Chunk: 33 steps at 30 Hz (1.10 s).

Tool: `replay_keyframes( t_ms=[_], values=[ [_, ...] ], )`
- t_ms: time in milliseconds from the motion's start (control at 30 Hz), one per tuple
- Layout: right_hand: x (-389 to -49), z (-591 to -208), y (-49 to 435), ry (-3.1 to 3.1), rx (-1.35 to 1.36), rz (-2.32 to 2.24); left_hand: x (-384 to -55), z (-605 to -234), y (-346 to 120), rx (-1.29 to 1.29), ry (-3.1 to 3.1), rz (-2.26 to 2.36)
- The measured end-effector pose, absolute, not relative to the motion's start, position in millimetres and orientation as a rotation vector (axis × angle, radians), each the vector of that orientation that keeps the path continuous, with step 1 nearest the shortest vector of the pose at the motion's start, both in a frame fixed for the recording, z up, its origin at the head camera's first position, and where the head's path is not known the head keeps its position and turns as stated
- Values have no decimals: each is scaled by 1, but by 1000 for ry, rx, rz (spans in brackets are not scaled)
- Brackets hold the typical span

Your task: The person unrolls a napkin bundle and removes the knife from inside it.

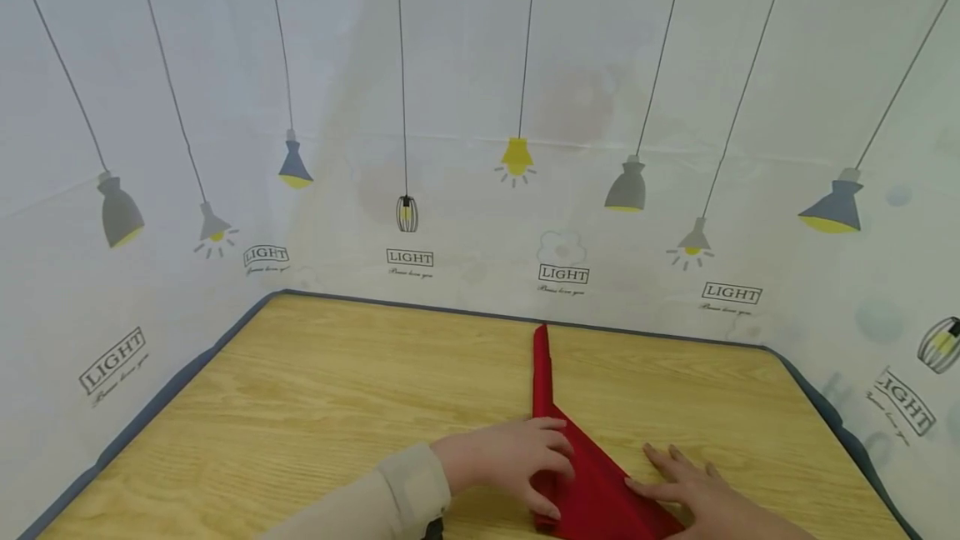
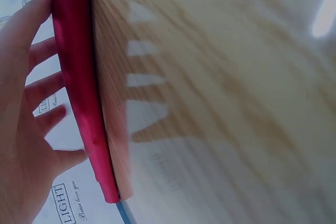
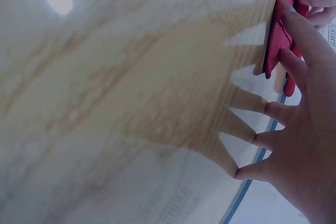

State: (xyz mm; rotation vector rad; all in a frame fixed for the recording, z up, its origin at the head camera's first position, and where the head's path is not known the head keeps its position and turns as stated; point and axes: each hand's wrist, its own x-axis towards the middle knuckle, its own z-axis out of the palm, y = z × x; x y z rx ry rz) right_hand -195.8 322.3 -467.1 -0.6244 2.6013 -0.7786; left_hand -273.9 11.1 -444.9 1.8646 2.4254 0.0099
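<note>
nearest the camera, a pale sleeve [image 1: 375,494] runs in from the bottom centre of the frame to the left hand [image 1: 517,463], which arches over a piece of red cloth [image 1: 590,465] right of lower centre. its fingers are bent but loose, touching the cloth with no clear grip; the left wrist view shows them spread along a red roll [image 1: 542,377]. the right hand [image 1: 705,498], at the lower right, clenches nothing: its fingers are spread, the thumb at the cloth's slanting edge. the cloth lies on the wooden table [image 1: 337,407], its roll pointing up to the table's far edge, while a flat wedge [image 1: 600,511] widens down to the bottom of the frame.

the step in hand looks like rolling the cloth from its left side, partly done. the next move, i judge, calls for the left hand to turn the roll rightward evenly while the right hand steadies the wedge. the roll's far end, touched by neither hand, could skew if only the near part is turned.
</note>
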Motion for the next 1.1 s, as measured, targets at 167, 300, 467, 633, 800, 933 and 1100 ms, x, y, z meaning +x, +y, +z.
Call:
replay_keyframes(
  t_ms=[167,300,467,633,800,933,1100],
  values=[
    [-196,-468,323,2601,-615,-751,-276,-446,7,1808,2426,-39],
    [-196,-469,324,2612,-643,-747,-279,-452,2,1779,2412,-36],
    [-197,-470,324,2605,-643,-756,-282,-458,-6,1800,2436,-45],
    [-197,-470,324,2596,-648,-777,-282,-454,-13,1843,2424,-22],
    [-198,-471,325,2595,-673,-791,-285,-454,-18,1862,2393,54],
    [-198,-471,325,2589,-679,-794,-285,-455,-19,1839,2389,127],
    [-198,-471,325,2588,-686,-792,-284,-455,-21,1795,2397,187]
  ],
)
